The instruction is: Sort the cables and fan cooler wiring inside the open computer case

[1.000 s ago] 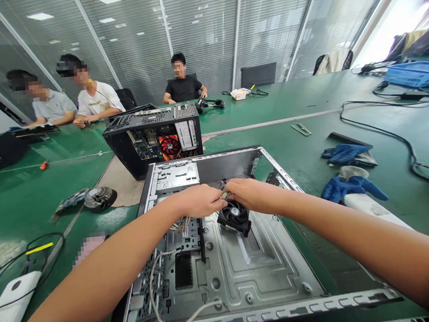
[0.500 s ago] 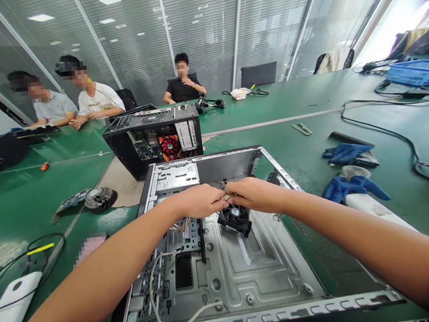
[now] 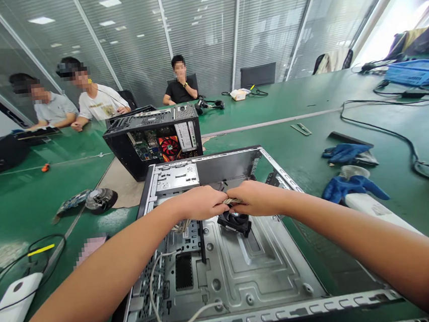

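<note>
Above the open computer case (image 3: 233, 280), my left hand (image 3: 207, 202) and my right hand (image 3: 254, 198) meet, both closed on a short bundle of pale cables (image 3: 232, 201). The bundle shows between the two sets of fingers; its ends are hidden by the hands. Just beneath them is a black cooling fan (image 3: 235, 225), partly covered by my right hand. More loose cables (image 3: 183, 226) hang at the drive bay below my left wrist. A pale cable (image 3: 155, 293) curves over the bottom left of the case.
Behind stands a second computer tower (image 3: 151, 136) with a red fan. Blue gloves (image 3: 353, 185) lie to the right, a round metal cooler (image 3: 100, 200) to the left. A blue basket (image 3: 418, 73) and black cords are at far right. Several people sit across the table.
My hands have shifted slightly, and more of the cable bundle shows between them, while less of the fan is visible. Across the table, the person in black has moved a hand.
</note>
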The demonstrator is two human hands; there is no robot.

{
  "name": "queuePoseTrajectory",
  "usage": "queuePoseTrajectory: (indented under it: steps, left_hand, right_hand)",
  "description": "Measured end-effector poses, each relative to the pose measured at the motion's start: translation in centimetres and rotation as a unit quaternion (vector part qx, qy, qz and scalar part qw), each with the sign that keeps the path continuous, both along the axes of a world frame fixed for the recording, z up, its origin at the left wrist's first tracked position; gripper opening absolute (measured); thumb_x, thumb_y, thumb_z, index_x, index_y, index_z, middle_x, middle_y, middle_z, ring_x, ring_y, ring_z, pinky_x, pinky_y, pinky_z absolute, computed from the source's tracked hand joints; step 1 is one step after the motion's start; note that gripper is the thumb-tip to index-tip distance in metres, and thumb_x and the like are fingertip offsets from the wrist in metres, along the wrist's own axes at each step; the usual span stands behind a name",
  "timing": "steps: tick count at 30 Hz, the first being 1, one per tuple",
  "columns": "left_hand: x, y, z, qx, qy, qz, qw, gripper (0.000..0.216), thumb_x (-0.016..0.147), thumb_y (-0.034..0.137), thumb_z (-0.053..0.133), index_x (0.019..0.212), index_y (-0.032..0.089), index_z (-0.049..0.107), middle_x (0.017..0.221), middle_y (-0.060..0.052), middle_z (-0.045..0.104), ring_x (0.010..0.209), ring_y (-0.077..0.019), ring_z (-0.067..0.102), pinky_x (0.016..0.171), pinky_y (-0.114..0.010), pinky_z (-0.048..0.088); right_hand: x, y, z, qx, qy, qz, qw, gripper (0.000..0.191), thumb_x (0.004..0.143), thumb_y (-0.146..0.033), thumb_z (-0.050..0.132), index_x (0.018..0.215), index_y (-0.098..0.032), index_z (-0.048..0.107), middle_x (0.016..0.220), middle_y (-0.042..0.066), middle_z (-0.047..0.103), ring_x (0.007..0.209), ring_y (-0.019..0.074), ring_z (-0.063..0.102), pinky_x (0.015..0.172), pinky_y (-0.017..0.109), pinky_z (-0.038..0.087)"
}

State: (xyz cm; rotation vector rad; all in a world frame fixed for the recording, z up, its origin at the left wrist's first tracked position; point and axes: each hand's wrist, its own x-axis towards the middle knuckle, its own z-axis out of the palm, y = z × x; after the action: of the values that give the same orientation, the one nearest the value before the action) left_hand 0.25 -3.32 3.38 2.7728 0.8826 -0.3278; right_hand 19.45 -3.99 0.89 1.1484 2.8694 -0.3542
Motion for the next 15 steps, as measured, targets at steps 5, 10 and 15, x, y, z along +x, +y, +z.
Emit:
queuePoseTrajectory:
  steps: [5,10,15]
  left_hand:
    - [0.3,-0.3,0.0,0.027,0.025,0.005,0.999,0.032,0.093,0.037,0.036,0.092,0.019,0.062,0.077,-0.006,0.067,0.061,-0.0168,0.055,0.053,-0.029,0.031]
    - [0.4,-0.8,-0.2,0.084,0.033,-0.001,0.996,0.034,0.093,0.038,0.036,0.093,0.019,0.063,0.074,-0.007,0.067,0.059,-0.0176,0.058,0.055,-0.029,0.034]
    - [0.6,-1.1,-0.6,0.144,0.043,-0.011,0.989,0.033,0.093,0.038,0.037,0.090,0.018,0.063,0.070,-0.008,0.067,0.057,-0.0197,0.061,0.054,-0.030,0.038]
  right_hand:
    - [0.0,0.0,0.0,-0.014,-0.003,0.017,1.000,0.021,0.088,-0.031,0.050,0.082,-0.017,0.064,0.077,0.006,0.069,0.064,0.0171,0.058,0.056,0.028,0.024]
    - [0.2,0.1,0.1,-0.050,0.012,0.029,0.998,0.022,0.089,-0.030,0.048,0.081,-0.017,0.065,0.075,0.005,0.067,0.061,0.0142,0.053,0.056,0.026,0.026]
    - [0.3,0.3,0.0,-0.080,0.015,0.043,0.996,0.023,0.089,-0.031,0.047,0.081,-0.018,0.064,0.072,0.004,0.065,0.058,0.0129,0.046,0.056,0.026,0.025]
